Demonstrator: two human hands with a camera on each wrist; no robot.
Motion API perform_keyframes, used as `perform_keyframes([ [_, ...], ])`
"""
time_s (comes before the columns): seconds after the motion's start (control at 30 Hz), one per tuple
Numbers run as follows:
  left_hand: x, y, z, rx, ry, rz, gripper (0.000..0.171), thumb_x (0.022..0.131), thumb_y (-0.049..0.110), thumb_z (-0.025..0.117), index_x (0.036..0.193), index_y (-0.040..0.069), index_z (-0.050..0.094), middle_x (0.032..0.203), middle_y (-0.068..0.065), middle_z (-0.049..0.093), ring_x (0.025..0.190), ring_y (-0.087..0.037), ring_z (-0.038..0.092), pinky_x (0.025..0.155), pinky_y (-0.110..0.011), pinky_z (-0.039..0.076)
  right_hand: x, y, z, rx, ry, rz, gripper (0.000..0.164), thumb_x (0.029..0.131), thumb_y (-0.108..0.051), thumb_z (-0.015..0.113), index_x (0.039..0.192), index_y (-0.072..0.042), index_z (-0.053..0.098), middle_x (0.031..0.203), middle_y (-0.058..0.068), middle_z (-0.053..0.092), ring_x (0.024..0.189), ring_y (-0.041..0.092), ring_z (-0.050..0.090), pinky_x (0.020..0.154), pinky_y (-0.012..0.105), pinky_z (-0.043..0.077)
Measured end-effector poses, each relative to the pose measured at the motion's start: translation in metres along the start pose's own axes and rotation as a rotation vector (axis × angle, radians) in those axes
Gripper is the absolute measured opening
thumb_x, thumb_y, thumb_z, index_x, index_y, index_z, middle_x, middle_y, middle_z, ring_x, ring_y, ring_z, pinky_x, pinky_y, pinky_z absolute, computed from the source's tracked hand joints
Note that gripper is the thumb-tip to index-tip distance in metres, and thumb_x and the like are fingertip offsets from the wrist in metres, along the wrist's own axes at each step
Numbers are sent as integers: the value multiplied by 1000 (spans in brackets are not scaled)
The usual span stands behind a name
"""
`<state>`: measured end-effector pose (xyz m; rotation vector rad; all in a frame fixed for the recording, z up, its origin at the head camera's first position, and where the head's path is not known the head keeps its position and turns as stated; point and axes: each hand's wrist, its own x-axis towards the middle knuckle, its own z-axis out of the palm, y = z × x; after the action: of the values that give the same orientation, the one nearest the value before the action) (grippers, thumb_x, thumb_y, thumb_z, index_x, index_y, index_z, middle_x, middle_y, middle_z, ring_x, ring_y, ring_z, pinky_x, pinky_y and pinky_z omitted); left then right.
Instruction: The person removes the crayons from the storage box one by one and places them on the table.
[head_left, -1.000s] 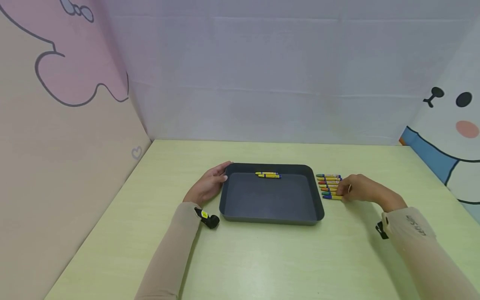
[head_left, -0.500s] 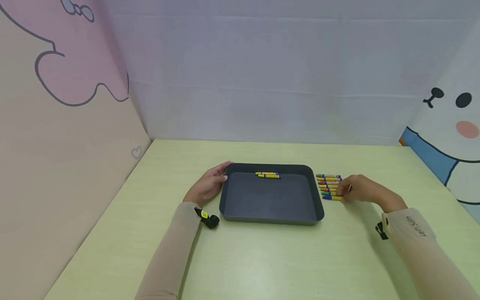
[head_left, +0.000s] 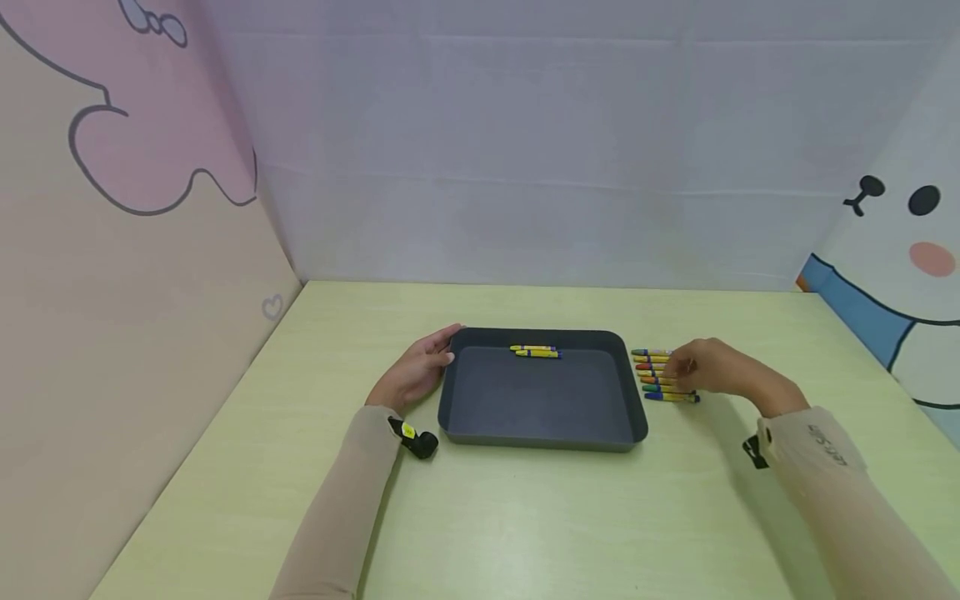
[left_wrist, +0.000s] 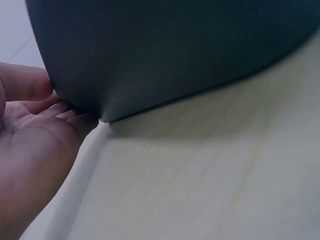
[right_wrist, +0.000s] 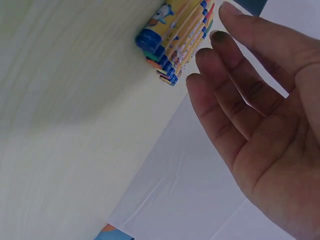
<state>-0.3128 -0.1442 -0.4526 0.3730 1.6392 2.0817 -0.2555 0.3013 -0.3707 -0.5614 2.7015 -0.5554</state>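
Crayons with yellow wrappers (head_left: 657,380) lie side by side in a row on the table, right of a dark grey tray (head_left: 543,408). My right hand (head_left: 708,367) hovers over their right ends, covering part of several. In the right wrist view, the right hand (right_wrist: 270,115) has spread, slightly bent fingers with nothing between them, beside the row of crayons (right_wrist: 175,37). My left hand (head_left: 414,372) rests against the tray's left side, its thumb and fingers touching the outer wall. Two yellow crayons (head_left: 537,353) lie inside the tray near the back wall.
The pale wood-look table (head_left: 525,517) extends around the tray. A white sheet (head_left: 525,167) hangs behind it. Printed panels (head_left: 150,333) stand along the left and right sides. Black cameras (head_left: 422,444) are strapped at both wrists.
My right hand has lifted slightly and shifted back and left over the row, uncovering the right end of the nearest blue-tipped crayon. The left hand and tray stay put.
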Motion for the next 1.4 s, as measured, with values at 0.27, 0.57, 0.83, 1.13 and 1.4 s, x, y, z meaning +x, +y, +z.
perform_keyframes([
  [0.27,1,0,0,-2,8,4,64,95,-13,32,154,2,13,162,-9,9,150,-21,7,120,-41,11,6,-15,-7,14,18,-9,24,89,-9,65,109,4,68,99,13,70,88,24,65,74,38,53],
  [0.57,0,-1,0,6,-6,20,64,95,-14,31,154,1,11,162,-11,10,150,-23,7,119,-43,11,16,-32,-11,23,43,-54,27,90,-10,64,113,3,67,102,14,72,91,24,67,78,40,54],
  [0.83,1,-1,0,-4,-8,17,64,96,-14,31,154,1,10,162,-11,9,150,-23,7,119,-43,11,28,-51,-13,21,42,-69,29,91,-11,63,117,1,66,106,14,71,95,25,67,82,42,53],
  [1.13,0,0,1,6,-4,17,64,96,-14,32,154,2,12,162,-11,9,150,-23,7,119,-43,11,43,-67,-8,20,40,-76,32,92,-12,63,120,2,64,112,16,69,99,27,66,84,42,53],
  [1.4,-1,1,1,15,-3,12,64,95,-14,32,154,1,11,162,-11,9,150,-23,7,119,-43,11,59,-80,-3,49,30,-104,34,93,-15,62,122,1,63,116,16,67,103,28,65,87,42,53],
])
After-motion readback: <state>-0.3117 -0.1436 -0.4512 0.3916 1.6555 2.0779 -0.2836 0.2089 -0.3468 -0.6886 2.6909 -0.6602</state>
